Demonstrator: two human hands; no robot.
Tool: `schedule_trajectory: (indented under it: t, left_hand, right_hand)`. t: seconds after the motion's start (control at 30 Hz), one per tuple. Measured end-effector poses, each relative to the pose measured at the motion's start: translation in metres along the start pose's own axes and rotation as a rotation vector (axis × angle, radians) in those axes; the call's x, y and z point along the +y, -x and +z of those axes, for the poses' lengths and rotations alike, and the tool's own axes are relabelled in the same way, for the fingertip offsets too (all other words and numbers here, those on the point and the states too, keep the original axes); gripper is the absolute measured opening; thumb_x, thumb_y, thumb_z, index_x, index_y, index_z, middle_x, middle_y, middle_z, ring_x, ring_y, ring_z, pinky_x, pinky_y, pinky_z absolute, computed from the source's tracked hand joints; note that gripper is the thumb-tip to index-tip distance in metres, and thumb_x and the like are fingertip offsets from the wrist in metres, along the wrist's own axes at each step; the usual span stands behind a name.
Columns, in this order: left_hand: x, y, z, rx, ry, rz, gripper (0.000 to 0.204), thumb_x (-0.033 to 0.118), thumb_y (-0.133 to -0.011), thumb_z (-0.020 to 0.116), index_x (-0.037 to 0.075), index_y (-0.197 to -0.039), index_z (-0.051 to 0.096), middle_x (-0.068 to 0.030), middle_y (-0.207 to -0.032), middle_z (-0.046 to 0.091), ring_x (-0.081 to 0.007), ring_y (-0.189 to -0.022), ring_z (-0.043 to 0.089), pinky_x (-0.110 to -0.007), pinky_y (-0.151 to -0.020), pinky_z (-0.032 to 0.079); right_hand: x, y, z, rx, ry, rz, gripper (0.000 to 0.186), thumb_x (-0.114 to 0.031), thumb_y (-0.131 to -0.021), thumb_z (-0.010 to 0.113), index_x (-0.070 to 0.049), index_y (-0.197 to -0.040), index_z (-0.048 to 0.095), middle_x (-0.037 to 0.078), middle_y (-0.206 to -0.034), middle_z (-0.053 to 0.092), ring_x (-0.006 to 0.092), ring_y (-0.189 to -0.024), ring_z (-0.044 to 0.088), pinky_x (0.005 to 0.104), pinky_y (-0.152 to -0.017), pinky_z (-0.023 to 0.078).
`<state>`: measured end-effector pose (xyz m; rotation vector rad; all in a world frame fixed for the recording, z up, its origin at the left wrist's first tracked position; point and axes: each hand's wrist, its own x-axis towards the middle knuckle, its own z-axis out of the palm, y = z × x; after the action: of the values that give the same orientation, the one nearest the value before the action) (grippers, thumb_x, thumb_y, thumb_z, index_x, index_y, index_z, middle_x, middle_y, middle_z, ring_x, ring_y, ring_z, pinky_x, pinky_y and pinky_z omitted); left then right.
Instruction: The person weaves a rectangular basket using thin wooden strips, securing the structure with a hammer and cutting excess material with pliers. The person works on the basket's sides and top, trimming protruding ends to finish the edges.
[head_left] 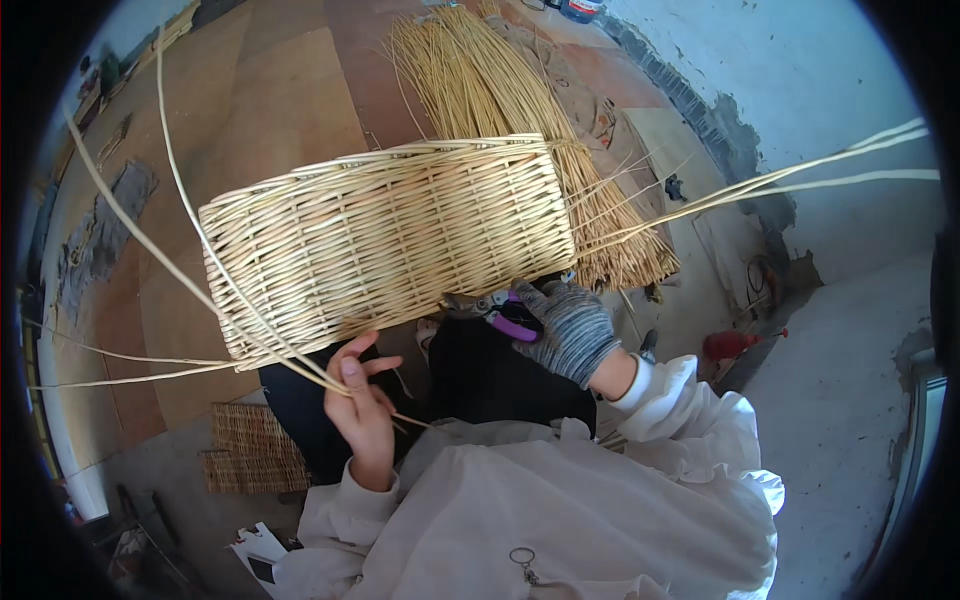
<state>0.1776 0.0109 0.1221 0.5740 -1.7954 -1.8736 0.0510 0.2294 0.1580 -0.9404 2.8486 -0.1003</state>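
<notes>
A woven wicker panel (390, 250), perhaps one side of a basket, lies across my lap. Long pale willow rods stick out from its left and right ends. My bare left hand (362, 410) is closed on two willow rods (255, 338) by the panel's lower left corner; their long ends arch up to the far left. In a grey knitted glove, my right hand (572, 335) grips purple-handled pruning shears (510, 318) just under the panel's near edge. The shears' blades point left and lie close to the wicker. Part of the right fingers is hidden behind the handle.
A large bundle of loose willow rods (480, 75) lies on the floor beyond the panel. Another woven piece (255, 448) rests at lower left. On the right are a red tool or bottle (728, 345) and a rough plastered wall (850, 300). Boards (290, 90) cover the floor.
</notes>
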Motion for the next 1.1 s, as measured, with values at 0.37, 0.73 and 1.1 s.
schedule_trajectory:
  t: [0.37, 0.73, 1.1]
  left_hand:
    - [-0.008, -0.017, -0.024, -0.07, 0.001, 0.004, 0.038, 0.026, -0.098, 0.036, -0.002, -0.124, 0.041, -0.0177, -0.13, 0.048, -0.0134, -0.062, 0.062, -0.014, -0.038, 0.035]
    - [-0.023, -0.023, -0.043, -0.158, 0.499, -0.175, 0.03, 0.022, -0.098, 0.037, 0.0, -0.117, 0.042, -0.0187, -0.133, 0.044, -0.0026, -0.035, 0.038, -0.014, -0.032, 0.027]
    - [0.007, 0.018, -0.13, 0.246, 0.388, 0.015, 0.028, 0.022, -0.099, 0.035, -0.002, -0.108, 0.047, -0.0111, -0.071, 0.059, -0.004, -0.031, 0.032, -0.016, -0.029, 0.023]
  right_hand:
    - [-0.055, -0.036, -0.012, 0.122, -0.054, -0.231, 0.056, -0.032, -0.069, 0.069, -0.012, -0.119, 0.055, 0.013, -0.085, 0.062, 0.0306, -0.074, 0.061, 0.0404, -0.064, 0.048]
    - [-0.079, -0.069, -0.022, 0.074, 0.298, -0.295, 0.055, -0.027, -0.069, 0.068, -0.01, -0.119, 0.055, 0.011, -0.087, 0.06, 0.0286, -0.087, 0.057, 0.0395, -0.072, 0.045]
    - [-0.067, -0.078, -0.009, -0.072, -0.307, -0.052, 0.045, -0.032, -0.07, 0.074, -0.005, -0.104, 0.062, 0.015, -0.09, 0.065, 0.03, -0.085, 0.063, 0.0329, -0.076, 0.05]
